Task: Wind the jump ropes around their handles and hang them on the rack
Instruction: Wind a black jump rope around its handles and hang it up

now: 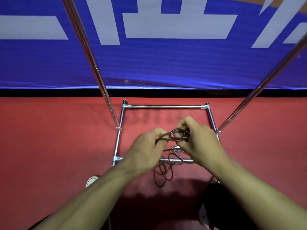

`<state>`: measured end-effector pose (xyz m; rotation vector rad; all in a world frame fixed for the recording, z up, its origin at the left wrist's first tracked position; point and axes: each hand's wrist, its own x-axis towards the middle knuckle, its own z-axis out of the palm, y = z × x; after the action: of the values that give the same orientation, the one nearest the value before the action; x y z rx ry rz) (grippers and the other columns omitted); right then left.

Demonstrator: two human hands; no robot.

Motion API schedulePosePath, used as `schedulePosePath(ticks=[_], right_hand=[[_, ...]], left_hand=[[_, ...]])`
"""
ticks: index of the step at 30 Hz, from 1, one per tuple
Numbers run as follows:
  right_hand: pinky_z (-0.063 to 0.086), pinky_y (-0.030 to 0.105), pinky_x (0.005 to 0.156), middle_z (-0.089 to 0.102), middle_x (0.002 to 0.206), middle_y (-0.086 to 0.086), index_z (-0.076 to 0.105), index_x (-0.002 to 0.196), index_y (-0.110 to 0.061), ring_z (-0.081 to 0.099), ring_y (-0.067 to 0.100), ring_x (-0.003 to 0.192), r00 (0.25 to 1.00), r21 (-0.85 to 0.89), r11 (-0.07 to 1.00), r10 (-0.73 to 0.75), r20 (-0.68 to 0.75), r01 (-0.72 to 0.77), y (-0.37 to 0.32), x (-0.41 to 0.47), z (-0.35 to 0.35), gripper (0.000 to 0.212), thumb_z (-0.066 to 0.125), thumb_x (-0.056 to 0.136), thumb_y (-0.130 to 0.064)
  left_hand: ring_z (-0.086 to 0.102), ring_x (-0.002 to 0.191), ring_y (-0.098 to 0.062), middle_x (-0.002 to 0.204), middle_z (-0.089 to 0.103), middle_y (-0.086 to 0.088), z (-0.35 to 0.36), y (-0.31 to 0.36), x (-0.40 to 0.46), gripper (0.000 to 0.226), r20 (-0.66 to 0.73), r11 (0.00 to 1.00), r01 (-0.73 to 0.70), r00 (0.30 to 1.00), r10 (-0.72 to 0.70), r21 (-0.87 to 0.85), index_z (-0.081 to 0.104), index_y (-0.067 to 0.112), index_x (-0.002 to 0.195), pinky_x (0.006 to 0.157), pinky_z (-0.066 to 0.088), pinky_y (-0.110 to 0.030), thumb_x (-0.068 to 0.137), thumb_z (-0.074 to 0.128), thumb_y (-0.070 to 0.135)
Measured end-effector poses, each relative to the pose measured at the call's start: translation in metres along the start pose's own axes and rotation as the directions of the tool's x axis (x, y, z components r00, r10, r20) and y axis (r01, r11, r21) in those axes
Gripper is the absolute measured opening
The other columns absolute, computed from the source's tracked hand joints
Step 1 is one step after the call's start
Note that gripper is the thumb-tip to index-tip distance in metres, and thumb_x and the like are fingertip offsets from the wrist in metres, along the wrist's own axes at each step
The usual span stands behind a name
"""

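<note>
A thin dark jump rope (172,135) stretches between both hands above the rack's base. My left hand (146,146) pinches a loop of the cord. My right hand (197,136) grips the dark handles with cord wound round them; the handles are mostly hidden in the fist. The rest of the rope (163,171) hangs down in loose coils onto the red floor. The chrome rack (164,106) stands in front of me, its two uprights (93,63) rising past the camera. Something small and pale (176,149) lies under my right hand, too blurred to identify.
A blue banner with white shapes (149,63) lines the wall behind the rack. My shoes (92,180) stand on the red floor (49,138) at left and at lower right (203,214), beside a dark trouser leg (221,205).
</note>
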<state>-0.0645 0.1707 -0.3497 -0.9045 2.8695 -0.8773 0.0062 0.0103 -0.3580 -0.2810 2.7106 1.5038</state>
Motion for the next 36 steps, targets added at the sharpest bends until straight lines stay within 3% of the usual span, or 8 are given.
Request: schedulePosePath(ticks=[4, 7, 12, 18, 23, 26, 29, 36], right_hand=[[0.043, 0.034, 0.067, 0.062, 0.075, -0.006, 0.059, 0.101, -0.023, 0.057, 0.023, 0.075, 0.989, -0.09, 0.995, 0.037, -0.142, -0.05, 0.009, 0.007, -0.012, 0.027, 0.07, 0.077, -0.013], [0.039, 0.033, 0.058, 0.051, 0.058, -0.005, 0.057, 0.085, -0.026, 0.048, 0.014, 0.056, 0.941, 0.236, 0.951, 0.252, -0.228, -0.198, 0.03, 0.016, -0.021, 0.02, 0.064, 0.082, -0.008], [0.052, 0.034, 0.056, 0.043, 0.051, -0.006, 0.059, 0.083, -0.023, 0.047, 0.013, 0.049, 0.93, 0.484, 0.859, 0.303, -0.21, -0.17, 0.023, 0.021, -0.019, 0.016, 0.067, 0.089, -0.011], [0.038, 0.023, 0.053, 0.047, 0.059, -0.01, 0.061, 0.08, -0.02, 0.042, 0.007, 0.052, 0.987, 0.487, 0.862, 0.161, -0.007, -0.137, 0.01, 0.015, -0.01, 0.024, 0.065, 0.079, 0.003], [0.034, 0.017, 0.047, 0.044, 0.053, -0.008, 0.057, 0.073, -0.013, 0.037, 0.005, 0.047, 0.969, 0.53, 0.813, 0.174, 0.175, -0.242, 0.006, 0.015, -0.015, 0.024, 0.058, 0.082, 0.009], [0.018, 0.02, 0.041, 0.035, 0.046, -0.009, 0.053, 0.07, -0.015, 0.025, 0.006, 0.04, 0.935, 0.701, 0.622, 0.179, 0.306, -0.349, 0.009, 0.017, -0.028, 0.026, 0.059, 0.088, 0.002], [0.01, 0.019, 0.043, 0.022, 0.048, -0.006, 0.046, 0.071, -0.02, 0.015, 0.008, 0.04, 0.918, 0.845, 0.382, 0.281, 0.28, -0.374, 0.029, 0.024, -0.043, 0.028, 0.072, 0.081, -0.026], [0.021, 0.022, 0.044, 0.03, 0.051, 0.005, 0.052, 0.075, -0.014, 0.023, 0.014, 0.042, 0.883, 0.792, 0.527, 0.468, 0.032, -0.308, 0.055, 0.031, -0.03, 0.028, 0.06, 0.096, -0.03]], left_hand=[[0.05, 0.044, -0.008, 0.062, 0.057, 0.01, -0.018, 0.006, 0.01, 0.027, -0.16, 0.957, -0.014, 0.986, -0.034, -0.288, 0.064, 0.038, 0.077, 0.045, 0.038, -0.022, 0.093, 0.054, 0.019], [0.036, 0.041, 0.001, 0.049, 0.046, 0.018, -0.027, 0.004, 0.01, 0.029, -0.185, 0.894, -0.024, 0.98, -0.066, -0.446, 0.064, 0.032, 0.075, 0.05, 0.027, -0.024, 0.095, 0.053, 0.013], [0.045, 0.053, -0.008, 0.057, 0.054, 0.014, -0.02, 0.001, 0.003, 0.019, -0.045, 0.933, 0.04, 0.997, -0.06, -0.357, 0.062, 0.023, 0.088, 0.052, 0.045, -0.019, 0.093, 0.059, 0.005], [0.06, 0.056, -0.02, 0.079, 0.071, -0.002, -0.018, 0.007, 0.001, 0.036, 0.219, 0.779, 0.295, 0.954, -0.206, -0.554, 0.061, 0.015, 0.105, 0.062, 0.05, -0.032, 0.089, 0.058, 0.048], [0.05, 0.048, -0.012, 0.06, 0.059, 0.004, -0.012, -0.001, 0.006, 0.023, 0.022, 0.886, 0.186, 0.98, -0.196, -0.425, 0.054, 0.013, 0.081, 0.052, 0.041, -0.026, 0.1, 0.053, 0.027], [0.032, 0.05, -0.012, 0.06, 0.043, -0.001, -0.017, -0.016, 0.013, 0.024, -0.159, 0.902, 0.159, 0.958, -0.239, -0.401, 0.051, 0.016, 0.077, 0.051, 0.027, -0.026, 0.099, 0.055, 0.025], [0.038, 0.062, -0.016, 0.069, 0.046, -0.007, -0.032, -0.033, 0.023, 0.028, -0.35, 0.901, 0.17, 0.88, -0.32, -0.398, 0.053, 0.007, 0.081, 0.06, 0.031, -0.029, 0.099, 0.055, 0.028], [0.033, 0.05, -0.016, 0.054, 0.043, 0.002, -0.03, -0.039, 0.025, 0.025, -0.393, 0.971, 0.155, 0.894, -0.215, -0.179, 0.052, 0.015, 0.08, 0.057, 0.03, -0.033, 0.098, 0.055, 0.032]])
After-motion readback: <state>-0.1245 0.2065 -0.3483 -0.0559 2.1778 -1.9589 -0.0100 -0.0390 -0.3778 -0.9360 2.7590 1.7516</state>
